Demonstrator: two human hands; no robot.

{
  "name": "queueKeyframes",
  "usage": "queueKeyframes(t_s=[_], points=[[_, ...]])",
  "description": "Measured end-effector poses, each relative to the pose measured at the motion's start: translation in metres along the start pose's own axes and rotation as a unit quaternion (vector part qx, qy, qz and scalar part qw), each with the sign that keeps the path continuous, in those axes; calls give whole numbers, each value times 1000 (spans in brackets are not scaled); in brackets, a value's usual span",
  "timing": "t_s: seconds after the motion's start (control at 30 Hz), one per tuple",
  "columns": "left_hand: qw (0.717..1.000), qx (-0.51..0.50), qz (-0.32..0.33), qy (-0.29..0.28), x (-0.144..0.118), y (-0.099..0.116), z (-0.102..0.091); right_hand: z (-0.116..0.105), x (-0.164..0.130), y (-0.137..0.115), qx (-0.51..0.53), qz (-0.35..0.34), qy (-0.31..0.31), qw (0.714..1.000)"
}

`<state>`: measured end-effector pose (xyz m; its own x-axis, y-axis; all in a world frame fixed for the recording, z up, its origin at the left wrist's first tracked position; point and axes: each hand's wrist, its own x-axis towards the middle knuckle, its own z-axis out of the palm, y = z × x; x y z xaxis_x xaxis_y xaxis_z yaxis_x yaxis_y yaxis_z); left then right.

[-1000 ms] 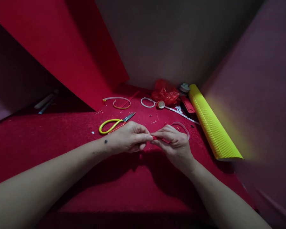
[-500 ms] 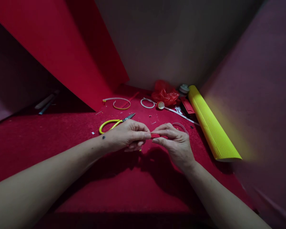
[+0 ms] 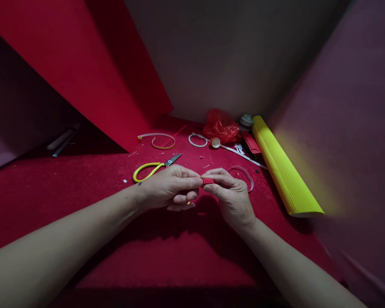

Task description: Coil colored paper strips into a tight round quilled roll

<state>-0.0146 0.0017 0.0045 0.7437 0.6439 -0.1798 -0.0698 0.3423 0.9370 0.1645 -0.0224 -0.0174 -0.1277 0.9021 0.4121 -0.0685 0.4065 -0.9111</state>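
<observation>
Both hands meet over the red cloth table (image 3: 83,188). My left hand (image 3: 167,188) and my right hand (image 3: 231,194) pinch a small red ribbed paper coil (image 3: 208,181) between thumbs and forefingers, just above the cloth. Yellow-handled scissors (image 3: 150,168) lie right behind my left hand. A pale strip loop (image 3: 244,173) lies on the cloth just behind my right hand.
A yellow corrugated paper roll (image 3: 282,171) lies along the right side. A large red sheet (image 3: 83,72) leans at the back left. At the back are curved strips (image 3: 160,141), a white ring (image 3: 197,140), a small cap (image 3: 215,142), a red plastic bag (image 3: 223,127) and a tape roll (image 3: 246,121).
Both hands have shifted slightly away from me with the red coil, and the fingers have turned it a little. Nothing else on the table moved.
</observation>
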Motion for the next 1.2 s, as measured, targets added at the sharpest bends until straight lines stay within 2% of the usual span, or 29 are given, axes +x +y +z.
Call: queueKeyframes(t_s=[0.1, 0.17, 0.27, 0.33, 0.37, 0.47, 0.6, 0.7, 0.9, 1.1, 1.2], points=[[999, 28, -3, 23, 1, -1, 1, -5, 5, -5, -149, -62, -33, 986], [995, 82, -13, 54, 3, -2, 3, -8, 7, -7, -289, -129, -72, 946], [973, 194, -50, 112, 5, -3, 7, -9, 8, -6, -443, -208, -125, 863], [965, 223, -62, 126, 5, -2, 10, -8, 7, -5, -469, -229, -130, 843], [966, 217, -60, 124, 4, -1, 10, -8, 6, -5, -460, -234, -124, 847], [980, 166, -44, 100, 1, 3, 9, -8, 5, -9, -391, -231, -100, 885], [993, 98, -45, 44, -2, 5, 3, -8, 4, -17, -287, -179, -81, 938], [997, 64, -47, 22, -3, 4, 1, -6, 3, -19, -229, -142, -66, 961], [999, 41, -30, -2, -4, 4, 2, -3, 0, -16, -169, -123, -27, 978], [995, 89, -38, -2, -7, 11, 1, -5, 2, -21, -185, -121, -33, 975], [994, 102, -39, 0, -9, 15, 0, -5, 2, -22, -168, -91, -34, 981]])
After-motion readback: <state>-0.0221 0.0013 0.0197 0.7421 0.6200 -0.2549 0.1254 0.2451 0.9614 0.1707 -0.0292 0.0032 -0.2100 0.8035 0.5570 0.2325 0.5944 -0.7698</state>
